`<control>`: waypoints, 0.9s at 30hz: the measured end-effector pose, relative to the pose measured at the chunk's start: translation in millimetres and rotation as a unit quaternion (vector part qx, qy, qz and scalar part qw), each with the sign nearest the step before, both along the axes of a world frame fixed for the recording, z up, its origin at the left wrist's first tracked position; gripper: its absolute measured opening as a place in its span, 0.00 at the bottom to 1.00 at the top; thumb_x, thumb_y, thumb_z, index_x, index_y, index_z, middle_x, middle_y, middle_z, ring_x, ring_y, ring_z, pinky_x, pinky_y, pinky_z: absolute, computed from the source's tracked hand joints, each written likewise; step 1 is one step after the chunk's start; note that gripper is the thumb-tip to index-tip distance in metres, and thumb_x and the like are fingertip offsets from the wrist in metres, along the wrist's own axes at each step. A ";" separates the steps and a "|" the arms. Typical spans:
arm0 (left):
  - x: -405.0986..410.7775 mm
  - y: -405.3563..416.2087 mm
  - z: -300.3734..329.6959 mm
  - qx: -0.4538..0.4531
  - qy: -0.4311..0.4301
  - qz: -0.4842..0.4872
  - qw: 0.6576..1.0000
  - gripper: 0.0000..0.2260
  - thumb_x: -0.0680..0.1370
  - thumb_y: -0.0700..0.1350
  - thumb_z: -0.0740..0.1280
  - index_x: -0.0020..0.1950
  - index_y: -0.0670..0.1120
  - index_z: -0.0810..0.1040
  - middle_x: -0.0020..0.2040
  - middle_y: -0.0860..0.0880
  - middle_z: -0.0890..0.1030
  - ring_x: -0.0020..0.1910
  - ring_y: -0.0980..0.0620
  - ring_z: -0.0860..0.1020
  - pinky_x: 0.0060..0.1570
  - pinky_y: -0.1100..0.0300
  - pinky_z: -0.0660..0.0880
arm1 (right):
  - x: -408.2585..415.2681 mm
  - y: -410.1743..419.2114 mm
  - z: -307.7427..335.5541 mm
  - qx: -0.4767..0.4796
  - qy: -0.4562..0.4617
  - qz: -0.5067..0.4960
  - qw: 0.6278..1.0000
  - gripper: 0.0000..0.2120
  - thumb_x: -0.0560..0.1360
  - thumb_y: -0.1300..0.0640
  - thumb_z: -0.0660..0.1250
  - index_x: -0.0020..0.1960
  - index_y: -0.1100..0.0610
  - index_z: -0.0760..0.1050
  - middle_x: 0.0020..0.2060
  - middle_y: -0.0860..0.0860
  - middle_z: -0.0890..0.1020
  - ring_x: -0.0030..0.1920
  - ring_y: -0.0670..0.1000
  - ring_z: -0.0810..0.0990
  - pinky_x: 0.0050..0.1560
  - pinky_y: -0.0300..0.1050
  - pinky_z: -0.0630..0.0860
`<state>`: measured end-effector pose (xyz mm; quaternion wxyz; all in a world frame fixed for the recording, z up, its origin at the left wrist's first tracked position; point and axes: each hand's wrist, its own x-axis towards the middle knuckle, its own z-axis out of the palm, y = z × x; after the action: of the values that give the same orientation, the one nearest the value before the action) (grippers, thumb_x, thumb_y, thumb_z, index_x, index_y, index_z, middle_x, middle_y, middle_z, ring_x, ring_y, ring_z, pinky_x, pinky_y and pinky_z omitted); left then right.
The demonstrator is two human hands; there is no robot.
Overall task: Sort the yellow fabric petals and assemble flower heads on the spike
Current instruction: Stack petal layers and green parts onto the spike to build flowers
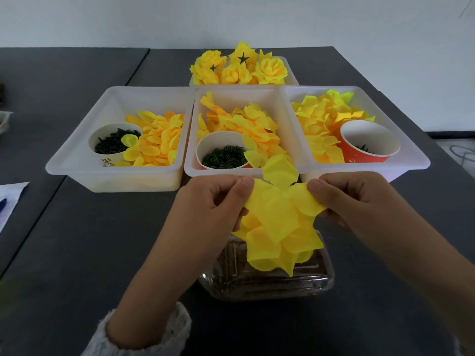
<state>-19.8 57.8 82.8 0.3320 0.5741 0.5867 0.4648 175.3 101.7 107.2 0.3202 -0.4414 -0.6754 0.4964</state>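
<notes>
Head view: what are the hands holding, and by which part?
A yellow petal piece, pinched at its opposite edges: left hand on the left edge, right hand on the right.

Bare dark table lower left: open passage. 3 white bins wall off mid-frame. Clear plastic box blocks lower centre, below the petals.

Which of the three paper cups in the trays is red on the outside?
The cup in the right tray. Its outer wall is plainly red, while the cup in the left tray shows a white wall.
</notes>
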 end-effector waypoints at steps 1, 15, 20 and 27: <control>-0.2 0.0 0.4 -0.002 0.002 -0.002 1.000 0.17 0.79 0.52 0.61 0.30 0.54 0.77 0.23 0.55 0.74 0.23 0.61 0.70 0.29 0.72 0.68 | 0.6 -0.7 0.3 0.000 0.004 0.002 1.000 0.19 0.73 0.51 0.62 0.35 0.67 0.76 0.19 0.43 0.70 0.21 0.38 0.70 0.25 0.24 0.64; -4.8 -0.2 -7.6 -0.007 0.025 -0.026 0.999 0.22 0.77 0.55 0.61 0.38 0.37 0.79 0.23 0.54 0.72 0.23 0.65 0.72 0.28 0.76 0.66 | 5.4 -3.1 -4.0 0.035 -0.036 0.014 0.999 0.21 0.70 0.44 0.62 0.34 0.61 0.78 0.24 0.49 0.75 0.25 0.40 0.71 0.29 0.26 0.67; -6.9 -0.3 -9.2 -0.006 0.063 -0.002 0.998 0.19 0.77 0.55 0.63 0.31 0.45 0.77 0.23 0.57 0.73 0.25 0.64 0.73 0.28 0.74 0.66 | 10.8 -3.7 -18.5 0.005 -0.072 0.017 0.997 0.22 0.68 0.40 0.62 0.30 0.58 0.74 0.22 0.47 0.70 0.23 0.40 0.67 0.26 0.28 0.65; -6.7 -3.4 -21.1 -0.031 0.147 0.031 0.988 0.18 0.73 0.61 0.63 0.29 0.52 0.75 0.25 0.55 0.75 0.26 0.58 0.72 0.30 0.58 0.72 | 11.3 -12.0 -40.4 0.027 -0.103 -0.015 0.994 0.21 0.68 0.39 0.61 0.29 0.55 0.73 0.22 0.47 0.73 0.24 0.40 0.71 0.30 0.31 0.69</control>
<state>-26.5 54.4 61.7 0.2457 0.6071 0.6605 0.3672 186.6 89.7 66.8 0.2679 -0.4912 -0.7114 0.4253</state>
